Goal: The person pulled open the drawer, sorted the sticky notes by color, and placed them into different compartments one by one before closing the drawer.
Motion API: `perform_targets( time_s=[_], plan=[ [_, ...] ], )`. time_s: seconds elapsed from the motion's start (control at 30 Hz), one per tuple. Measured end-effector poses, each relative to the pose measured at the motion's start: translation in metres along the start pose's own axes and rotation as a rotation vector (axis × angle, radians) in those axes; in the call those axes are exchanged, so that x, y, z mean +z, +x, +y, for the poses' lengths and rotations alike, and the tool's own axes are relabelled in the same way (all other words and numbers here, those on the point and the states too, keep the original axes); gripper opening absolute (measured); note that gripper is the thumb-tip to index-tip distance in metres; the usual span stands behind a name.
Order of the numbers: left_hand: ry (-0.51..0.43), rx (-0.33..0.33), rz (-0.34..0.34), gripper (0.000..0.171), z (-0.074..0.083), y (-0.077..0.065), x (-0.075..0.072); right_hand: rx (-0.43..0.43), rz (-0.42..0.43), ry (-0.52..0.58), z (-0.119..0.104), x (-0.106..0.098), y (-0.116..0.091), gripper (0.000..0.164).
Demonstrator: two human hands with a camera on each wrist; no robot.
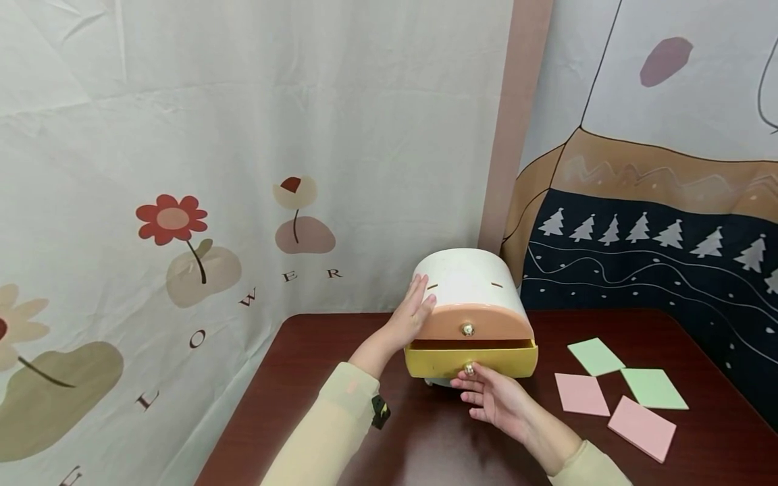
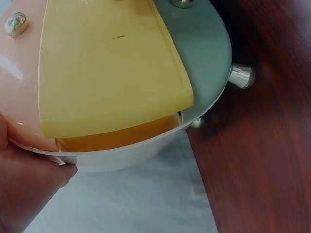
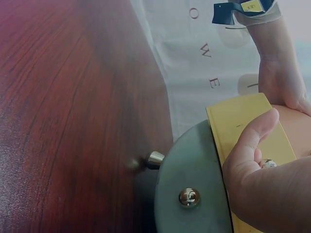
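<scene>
A small round-topped white drawer cabinet (image 1: pixel 464 273) stands on the table, its peach top drawer (image 1: pixel 444 324) closed and its yellow middle drawer (image 1: pixel 437 361) partly pulled out. A grey-green front (image 3: pixel 175 194) lies below the yellow one in the wrist views. My left hand (image 1: pixel 408 318) rests flat against the cabinet's upper left side, fingers along the white shell. At the yellow drawer's round metal knob (image 3: pixel 268 164), my right hand (image 1: pixel 501 405) pinches with its fingertips, the other fingers loosely bent beneath. The drawer's inside is mostly hidden.
Green sticky notes (image 1: pixel 595 356) and pink sticky notes (image 1: pixel 643 428) lie on the dark red table (image 1: pixel 437 445) to the right of the cabinet. A printed curtain (image 1: pixel 377 169) hangs right behind the table. Short metal feet (image 2: pixel 242 76) hold up the cabinet.
</scene>
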State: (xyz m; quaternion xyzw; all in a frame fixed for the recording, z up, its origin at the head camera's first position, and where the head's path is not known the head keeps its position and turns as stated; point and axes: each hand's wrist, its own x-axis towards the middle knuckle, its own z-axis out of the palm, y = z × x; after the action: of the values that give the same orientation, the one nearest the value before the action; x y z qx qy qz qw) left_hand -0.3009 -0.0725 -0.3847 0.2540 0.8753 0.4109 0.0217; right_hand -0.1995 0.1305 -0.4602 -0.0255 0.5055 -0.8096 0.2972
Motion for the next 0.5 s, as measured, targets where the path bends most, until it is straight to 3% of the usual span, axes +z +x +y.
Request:
perform_targets(
  time_s=[0.5],
  plan=[
    [0.018,0.0,0.005,0.066,-0.0003,-0.0002,0.0002,0.038,-0.002,0.005,0.0047,0.0048,-0.0091,0.034]
  ],
)
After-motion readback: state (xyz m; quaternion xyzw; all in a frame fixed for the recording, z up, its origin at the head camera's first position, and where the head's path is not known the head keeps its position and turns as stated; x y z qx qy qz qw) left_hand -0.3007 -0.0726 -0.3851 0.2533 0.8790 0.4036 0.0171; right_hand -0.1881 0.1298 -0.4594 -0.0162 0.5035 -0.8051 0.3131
